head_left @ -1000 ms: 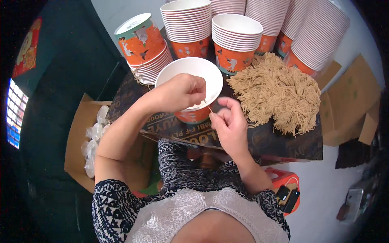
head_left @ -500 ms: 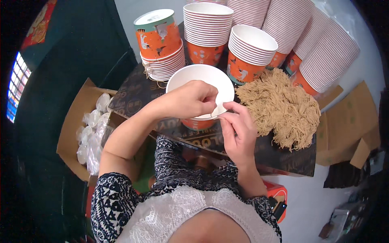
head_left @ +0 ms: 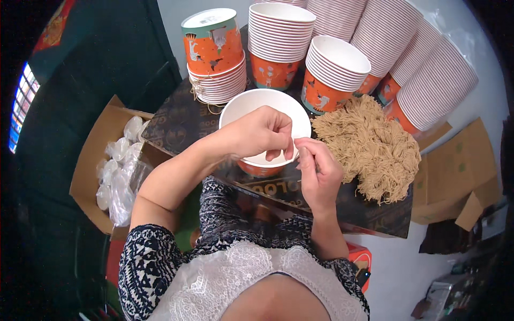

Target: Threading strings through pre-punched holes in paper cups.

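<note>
A paper bucket [head_left: 257, 100] with a white inside and an orange outer wall stands upright at the table's near edge. My left hand [head_left: 263, 134] reaches across its mouth, fingers curled over the near right rim. Against that same rim, my right hand [head_left: 321, 174] pinches thumb and forefinger together, its fingertips close to the left ones. Whatever lies between the fingers is too small and covered to make out. To the right of the bucket lies a heap of tan twine [head_left: 369, 147].
Behind stand a short bucket stack [head_left: 337, 59], a taller stack [head_left: 281, 43] and several leaning ones [head_left: 439, 80]. An upturned bucket [head_left: 213, 45] tops an upside-down stack at left. Cartons flank the dark table: one [head_left: 88, 176] holding clear plastic-wrapped items, another [head_left: 460, 166] at right.
My left hand has shifted slightly right and its fingers have loosened somewhat. The right hand has turned inward and drawn its fingers into a tighter pinch. The view has shifted slightly.
</note>
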`<state>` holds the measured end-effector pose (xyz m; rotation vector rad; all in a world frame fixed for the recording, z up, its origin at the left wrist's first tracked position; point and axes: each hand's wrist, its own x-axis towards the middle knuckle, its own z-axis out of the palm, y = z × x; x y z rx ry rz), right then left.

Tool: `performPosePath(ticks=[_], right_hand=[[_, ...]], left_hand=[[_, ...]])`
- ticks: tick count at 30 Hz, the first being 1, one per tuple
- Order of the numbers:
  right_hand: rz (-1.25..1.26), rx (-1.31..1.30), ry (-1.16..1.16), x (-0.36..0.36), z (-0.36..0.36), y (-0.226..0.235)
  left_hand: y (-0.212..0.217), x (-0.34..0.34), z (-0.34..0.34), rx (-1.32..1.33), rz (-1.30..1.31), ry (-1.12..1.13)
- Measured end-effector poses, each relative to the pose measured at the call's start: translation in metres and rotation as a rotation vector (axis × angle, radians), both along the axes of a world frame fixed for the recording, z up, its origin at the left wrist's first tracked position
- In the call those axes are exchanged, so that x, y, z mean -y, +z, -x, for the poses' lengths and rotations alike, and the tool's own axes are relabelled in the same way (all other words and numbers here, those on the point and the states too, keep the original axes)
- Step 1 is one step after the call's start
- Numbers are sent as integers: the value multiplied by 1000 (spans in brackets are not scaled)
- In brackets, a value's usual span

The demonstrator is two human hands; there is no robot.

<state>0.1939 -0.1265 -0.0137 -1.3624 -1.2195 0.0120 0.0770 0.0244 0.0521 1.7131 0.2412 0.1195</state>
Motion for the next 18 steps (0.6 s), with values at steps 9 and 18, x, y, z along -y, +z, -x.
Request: performPosePath(ticks=[9, 18], right_hand=[[32, -54, 10, 2, -6, 8], [-77, 213, 7, -8, -19, 19]], left_hand=[[-5, -3, -8, -13, 70, -68], [-4, 1, -14, -74, 58, -104]])
